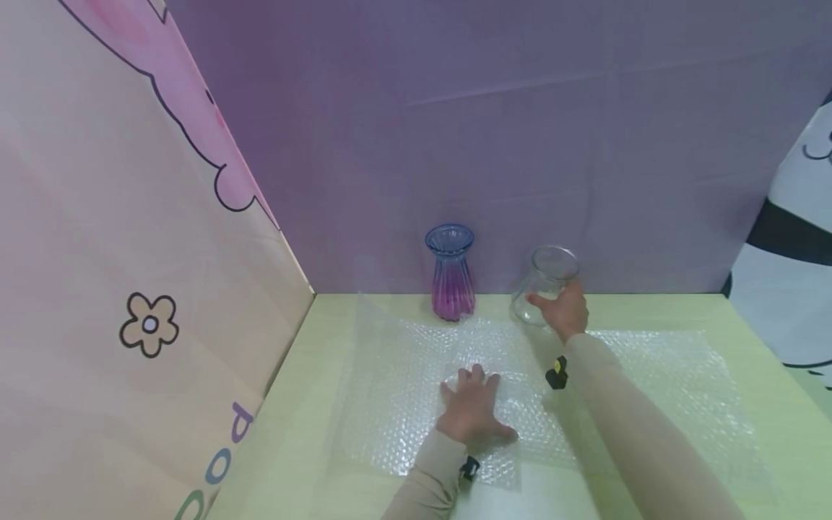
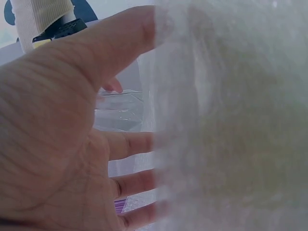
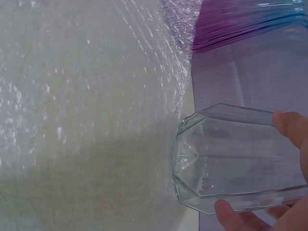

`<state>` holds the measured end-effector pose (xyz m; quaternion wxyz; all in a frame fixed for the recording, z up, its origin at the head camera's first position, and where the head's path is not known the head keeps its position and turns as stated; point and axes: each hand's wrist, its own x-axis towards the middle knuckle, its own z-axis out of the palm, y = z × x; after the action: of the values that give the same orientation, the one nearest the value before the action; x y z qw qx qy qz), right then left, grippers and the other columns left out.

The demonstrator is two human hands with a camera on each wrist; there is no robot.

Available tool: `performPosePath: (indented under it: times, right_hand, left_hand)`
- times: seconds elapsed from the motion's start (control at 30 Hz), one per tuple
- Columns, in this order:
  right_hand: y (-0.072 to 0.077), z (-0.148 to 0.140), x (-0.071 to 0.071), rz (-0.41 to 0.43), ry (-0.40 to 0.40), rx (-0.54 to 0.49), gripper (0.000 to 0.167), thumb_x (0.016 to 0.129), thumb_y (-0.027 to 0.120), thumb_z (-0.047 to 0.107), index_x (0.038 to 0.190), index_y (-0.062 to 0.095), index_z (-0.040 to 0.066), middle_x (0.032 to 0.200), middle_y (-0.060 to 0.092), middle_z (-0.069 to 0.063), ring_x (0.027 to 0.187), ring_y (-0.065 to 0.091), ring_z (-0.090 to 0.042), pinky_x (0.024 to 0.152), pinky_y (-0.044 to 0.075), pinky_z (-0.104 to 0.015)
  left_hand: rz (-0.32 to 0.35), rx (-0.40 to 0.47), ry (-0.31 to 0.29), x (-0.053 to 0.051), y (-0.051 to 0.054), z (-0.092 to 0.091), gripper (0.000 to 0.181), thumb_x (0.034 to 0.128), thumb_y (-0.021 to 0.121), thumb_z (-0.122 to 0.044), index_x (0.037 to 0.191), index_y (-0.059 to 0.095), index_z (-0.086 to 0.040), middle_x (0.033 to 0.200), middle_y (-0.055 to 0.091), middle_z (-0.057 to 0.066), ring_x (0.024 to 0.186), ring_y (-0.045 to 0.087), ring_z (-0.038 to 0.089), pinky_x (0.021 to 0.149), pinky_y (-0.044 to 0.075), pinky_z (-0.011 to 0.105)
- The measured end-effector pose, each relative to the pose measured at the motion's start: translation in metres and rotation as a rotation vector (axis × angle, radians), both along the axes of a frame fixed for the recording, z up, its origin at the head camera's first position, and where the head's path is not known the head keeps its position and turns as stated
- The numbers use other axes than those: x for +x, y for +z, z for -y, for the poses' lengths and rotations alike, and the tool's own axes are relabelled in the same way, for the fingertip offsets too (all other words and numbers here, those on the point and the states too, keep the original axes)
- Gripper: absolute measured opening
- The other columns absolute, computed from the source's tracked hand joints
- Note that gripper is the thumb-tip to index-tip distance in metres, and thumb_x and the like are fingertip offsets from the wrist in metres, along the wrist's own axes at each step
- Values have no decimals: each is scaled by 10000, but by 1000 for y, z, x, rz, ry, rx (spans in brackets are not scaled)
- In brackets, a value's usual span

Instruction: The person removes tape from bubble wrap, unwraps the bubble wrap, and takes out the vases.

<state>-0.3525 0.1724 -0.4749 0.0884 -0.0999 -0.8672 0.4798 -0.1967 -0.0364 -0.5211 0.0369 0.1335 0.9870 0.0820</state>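
Observation:
A clear glass vase (image 1: 523, 307) with a flared rim and faceted base is at the back of the table. My right hand (image 1: 568, 312) grips it, thumb on one side and fingers on the other in the right wrist view. It leans slightly; whether its base touches the table I cannot tell. Bubble wrap (image 1: 403, 404) covers much of the tabletop. On it my left hand (image 1: 471, 408) rests with fingers spread, while in the left wrist view the wrap hides its fingertips. A ribbed blue-to-purple vase (image 1: 453, 278) stands upright left of the clear one.
The pale yellow-green table (image 1: 292, 426) meets a purple-grey backdrop (image 1: 507, 144) just behind the vases. A printed cloth (image 1: 149, 238) borders the left side, and a panda print (image 1: 789, 267) the right. The wrap's left back corner sticks up.

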Motion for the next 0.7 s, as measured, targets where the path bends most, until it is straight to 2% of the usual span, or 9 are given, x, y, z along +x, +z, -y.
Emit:
performPosePath:
  times: [0.13,0.27,0.7]
  right_hand:
    - [2,3,-3,2,24,27,985,859,811,355,1586,229,33,1588,399,-257,1426,412,-500,1175,333,-660]
    - [2,2,-8,3,10,71,965,852,813,378,1559,266,13,1545,443,-271,1383,456,-502,1145,373,-653]
    - [-4,-3,-18,36,16,114,1002,835,819,428,1571,253,51,1554,438,-244,1374,468,-485,1100,402,-661]
  left_hand:
    - [1,-12,-2,-1,-2,0,1040,633,824,-742,1507,453,-316,1546,454,66,1400,436,320,1086,406,696]
    - [2,-9,-2,-3,-2,0,1042,624,827,-746,1500,460,-317,1546,456,70,1401,438,325,1083,409,699]
    - [1,9,7,-3,-2,0,1030,616,837,-735,1488,473,-324,1540,461,73,1398,444,338,1073,411,702]
